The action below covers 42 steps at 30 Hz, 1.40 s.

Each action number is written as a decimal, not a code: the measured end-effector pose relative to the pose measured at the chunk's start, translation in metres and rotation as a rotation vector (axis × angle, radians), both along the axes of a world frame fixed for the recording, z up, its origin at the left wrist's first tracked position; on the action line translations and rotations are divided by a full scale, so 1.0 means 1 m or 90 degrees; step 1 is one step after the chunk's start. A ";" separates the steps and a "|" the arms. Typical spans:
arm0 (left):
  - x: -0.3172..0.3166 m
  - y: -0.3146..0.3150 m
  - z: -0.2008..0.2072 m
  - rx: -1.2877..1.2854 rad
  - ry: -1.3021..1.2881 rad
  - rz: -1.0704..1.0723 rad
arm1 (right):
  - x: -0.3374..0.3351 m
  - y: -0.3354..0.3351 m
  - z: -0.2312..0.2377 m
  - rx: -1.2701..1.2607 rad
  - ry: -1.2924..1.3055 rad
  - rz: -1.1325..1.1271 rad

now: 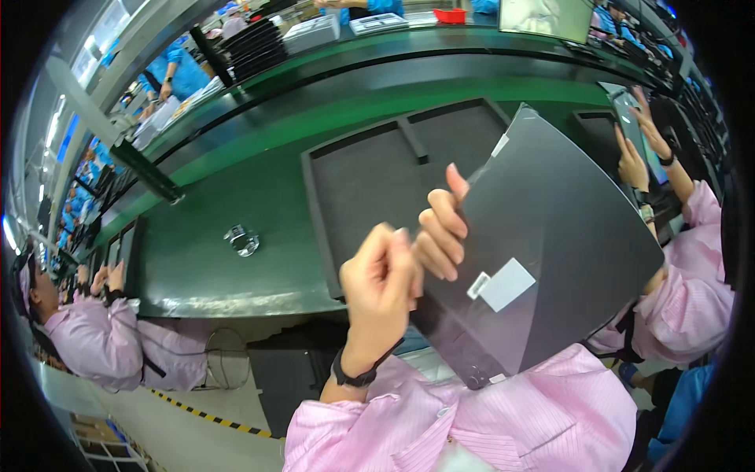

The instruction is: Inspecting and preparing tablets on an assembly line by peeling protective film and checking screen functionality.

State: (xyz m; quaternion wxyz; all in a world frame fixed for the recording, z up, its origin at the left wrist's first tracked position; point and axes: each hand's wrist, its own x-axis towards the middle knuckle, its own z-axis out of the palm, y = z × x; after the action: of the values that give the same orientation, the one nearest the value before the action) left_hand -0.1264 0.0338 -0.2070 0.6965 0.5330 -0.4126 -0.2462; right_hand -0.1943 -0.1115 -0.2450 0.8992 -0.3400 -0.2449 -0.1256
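A large dark, thin flat panel (pixel 574 212) is tilted in front of my chest. On its surface are a pale grey rectangular label (pixel 508 285) and a small white tab (pixel 477 285), and part of it has a glossy, film-like sheen. My right hand (pixel 443 228) is curled at the panel's left edge with the thumb up; the panel hides the rest of that arm. Just left of it, my left hand (pixel 381 275), with a black wrist strap, is closed in a pinch. What its fingertips hold, if anything, does not show.
A black divided tray (pixel 366 185) lies on the green table (pixel 189 271) beyond my hands. To its left sits a small clear, shiny object (pixel 241 240). Co-workers in pink sit at left (pixel 98 338) and right (pixel 692 291). A metal post (pixel 145 169) rises from the table.
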 end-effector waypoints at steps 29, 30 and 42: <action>0.036 0.001 0.006 -0.121 -0.024 0.064 | 0.040 -0.038 -0.010 0.075 -0.221 0.180; 0.037 0.004 0.014 -0.156 -0.001 0.069 | 0.034 -0.044 -0.003 0.031 -0.168 0.095; 0.012 0.043 0.026 -0.409 -0.229 -0.009 | 0.003 -0.035 0.024 -0.110 0.036 -0.843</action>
State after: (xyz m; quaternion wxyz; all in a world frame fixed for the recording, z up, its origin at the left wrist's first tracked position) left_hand -0.1145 0.0768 -0.1811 0.7430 0.3189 -0.5884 -0.0115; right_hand -0.1913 -0.1463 -0.2210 0.6078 -0.4923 0.0300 -0.6223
